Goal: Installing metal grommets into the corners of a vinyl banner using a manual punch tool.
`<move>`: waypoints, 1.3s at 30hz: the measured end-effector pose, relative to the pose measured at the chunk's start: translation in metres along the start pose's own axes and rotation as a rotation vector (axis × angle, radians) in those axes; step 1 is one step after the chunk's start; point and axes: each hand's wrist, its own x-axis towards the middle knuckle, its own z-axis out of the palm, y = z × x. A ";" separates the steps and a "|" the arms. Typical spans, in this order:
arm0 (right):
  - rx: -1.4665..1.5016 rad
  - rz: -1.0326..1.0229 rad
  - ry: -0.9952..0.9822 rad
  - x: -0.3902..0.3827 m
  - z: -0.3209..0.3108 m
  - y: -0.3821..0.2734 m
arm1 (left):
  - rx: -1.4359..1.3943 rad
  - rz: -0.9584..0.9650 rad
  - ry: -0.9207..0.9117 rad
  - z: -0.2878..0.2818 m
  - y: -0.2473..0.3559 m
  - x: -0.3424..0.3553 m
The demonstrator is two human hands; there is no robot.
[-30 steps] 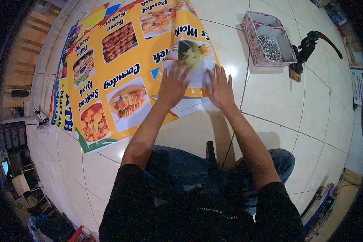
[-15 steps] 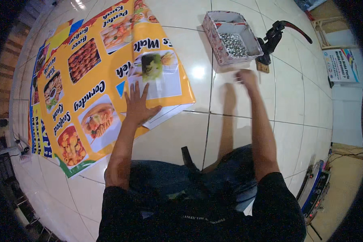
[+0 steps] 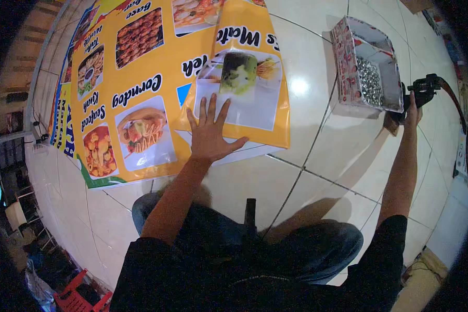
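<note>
My left hand (image 3: 211, 136) lies flat on a yellow food banner (image 3: 179, 96), fingers spread, near its folded right-hand corner. The banner is printed with pictures of dishes, and its white underside shows along the near edge. Over at the right, my right hand (image 3: 412, 113) is closed around the lower body of a black hand-operated eyelet press (image 3: 422, 93). The press has a long curved lever and a small wooden base. Its grip is partly hidden by the hand and the press itself. Beside it stands a patterned cardboard box (image 3: 347, 70) holding many small silvery metal eyelets (image 3: 369, 80).
White floor tiles (image 3: 317, 135) with dark joints lie around the banner and box. My bent knees (image 3: 322, 247) are close in front of me. A red plastic stool (image 3: 80, 296) stands at the lower left, and metal racks line the left side.
My right hand has moved right from beside the box and taken hold of the eyelet press. The left hand remains flat on the banner. The view has shifted.
</note>
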 end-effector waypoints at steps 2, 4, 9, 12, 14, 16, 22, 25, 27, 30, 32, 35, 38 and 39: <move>-0.314 -0.101 0.028 -0.017 -0.009 -0.003 | 0.006 0.005 0.018 0.000 0.000 0.000; -0.242 -0.065 0.095 -0.053 -0.016 0.003 | 0.003 -0.002 0.024 0.000 -0.001 -0.004; 0.210 0.022 0.046 -0.205 -0.033 0.004 | -0.026 0.006 0.081 0.005 -0.003 -0.011; -0.083 0.034 0.001 -0.308 -0.043 -0.009 | 0.002 -0.027 0.054 0.007 -0.002 -0.013; -0.185 0.170 -0.066 -0.369 -0.039 -0.020 | -0.013 -0.011 0.086 0.006 -0.001 -0.017; -0.134 0.137 -0.212 -0.424 -0.030 -0.034 | -0.114 0.008 0.133 0.001 -0.002 -0.023; -0.096 0.243 -0.532 -0.530 0.019 -0.071 | -0.321 -0.070 0.174 -0.025 -0.045 -0.050; -0.175 0.162 -0.703 -0.542 0.016 -0.086 | -0.541 -0.122 0.046 -0.034 -0.116 -0.074; -0.078 0.251 -0.833 -0.529 0.005 -0.093 | -0.543 -0.037 0.144 -0.040 -0.195 -0.112; -0.001 0.425 -0.847 -0.481 -0.005 -0.095 | -0.884 -0.463 0.470 -0.040 -0.325 -0.204; 0.119 0.421 -0.643 -0.446 0.021 -0.083 | -1.392 -0.773 1.100 -0.028 -0.373 -0.278; -0.064 0.429 -0.802 -0.415 0.085 -0.058 | -1.251 -1.491 0.926 -0.026 -0.398 -0.320; -0.373 0.430 -0.828 -0.402 0.132 -0.041 | -1.696 -1.589 0.911 -0.046 -0.384 -0.323; -0.379 0.540 -0.859 -0.402 0.141 -0.036 | -1.850 -1.568 0.874 -0.052 -0.380 -0.316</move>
